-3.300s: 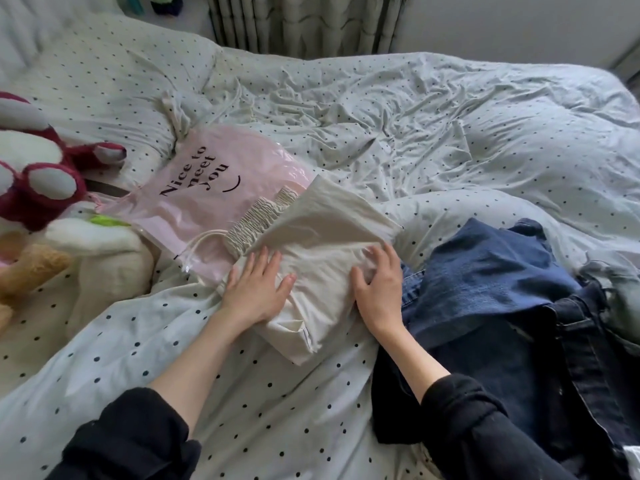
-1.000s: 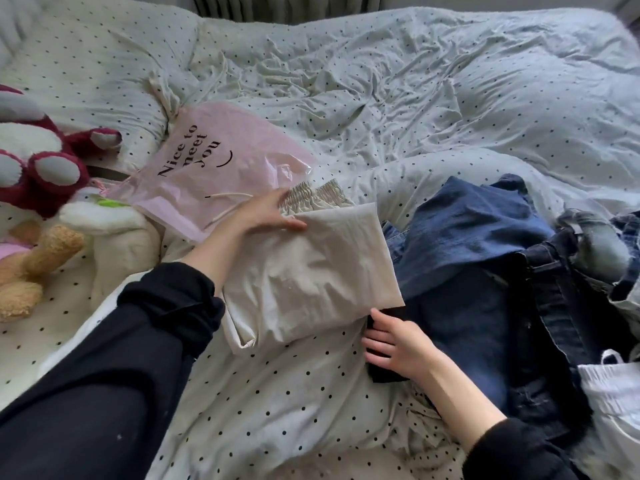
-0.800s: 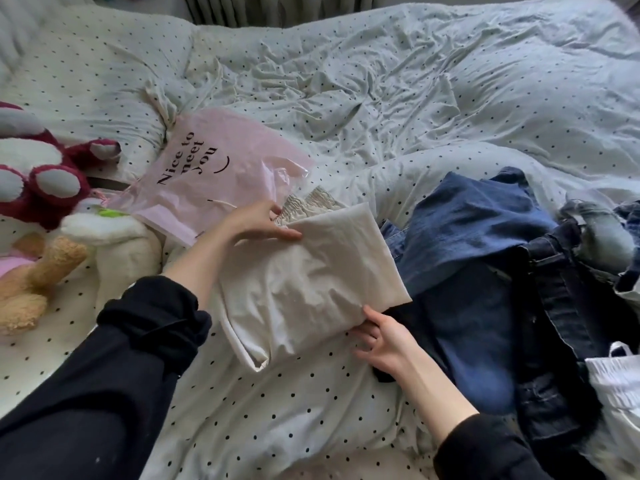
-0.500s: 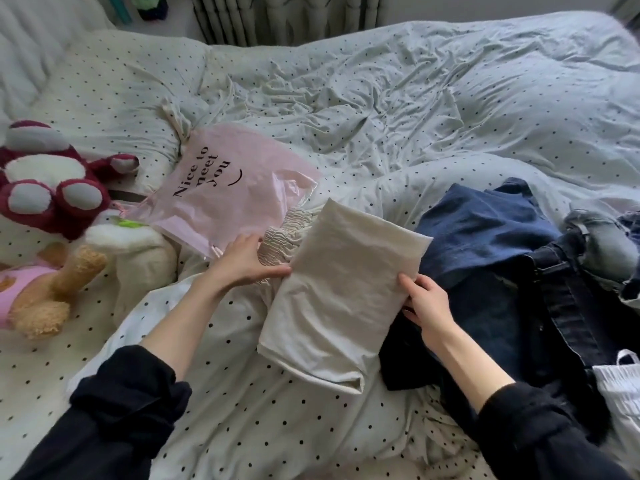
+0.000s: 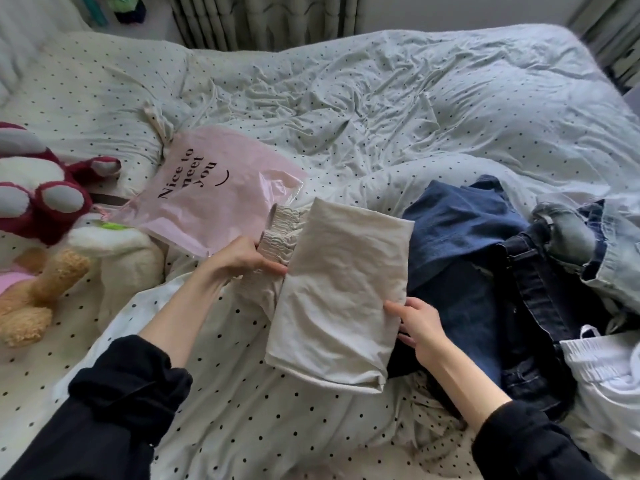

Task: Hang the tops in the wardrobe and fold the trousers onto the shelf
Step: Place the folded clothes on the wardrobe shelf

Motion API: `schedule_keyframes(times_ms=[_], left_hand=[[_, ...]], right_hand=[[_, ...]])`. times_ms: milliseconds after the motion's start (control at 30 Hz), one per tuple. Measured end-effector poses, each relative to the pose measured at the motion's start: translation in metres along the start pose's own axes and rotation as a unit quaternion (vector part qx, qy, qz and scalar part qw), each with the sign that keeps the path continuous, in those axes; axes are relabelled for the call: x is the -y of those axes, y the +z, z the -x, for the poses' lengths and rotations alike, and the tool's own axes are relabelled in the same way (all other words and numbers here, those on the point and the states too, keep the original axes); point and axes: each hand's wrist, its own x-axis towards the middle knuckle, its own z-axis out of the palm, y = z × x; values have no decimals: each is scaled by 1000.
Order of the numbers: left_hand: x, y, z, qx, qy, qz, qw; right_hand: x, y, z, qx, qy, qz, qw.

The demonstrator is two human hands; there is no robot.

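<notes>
Trousers [image 5: 341,292], folded, lie mid-bed [image 5: 381,109]; the left hand [image 5: 242,259] pinches their elastic waistband, and the right hand [image 5: 419,325] grips their right edge, fingers beneath.

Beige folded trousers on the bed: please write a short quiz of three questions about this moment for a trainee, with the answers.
1. True or false: the beige folded trousers lie on top of the pink bag.
2. Which hand grips the gathered waistband? A) the left hand B) the right hand C) neither
3. Fill in: right of the trousers lies a pile of ____ denim.

Key
1. False: they are held at the two sides, just off the dotted duvet, beside the bag.
2. A
3. Blue: the denim pile.
</notes>
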Motion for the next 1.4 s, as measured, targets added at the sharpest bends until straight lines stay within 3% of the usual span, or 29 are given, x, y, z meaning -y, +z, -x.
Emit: schedule_keyframes(times_ms=[367, 500, 700, 967, 1400], left_hand=[[15, 46, 60, 199, -32, 207, 957], [0, 85, 79, 219, -22, 193, 956], [-70, 159, 120, 251, 65, 148, 955], [-150, 301, 170, 295, 122, 100, 942], [-297, 624, 202, 449, 136, 11, 883]], right_hand=[[24, -107, 61, -44, -79, 69, 994], [22, -156, 91, -13, -33, 50, 998], [27, -272, 154, 40, -5, -23, 999], [-6, -427, 229, -72, -11, -59, 996], [-100, -708, 289, -279, -23, -153, 948]])
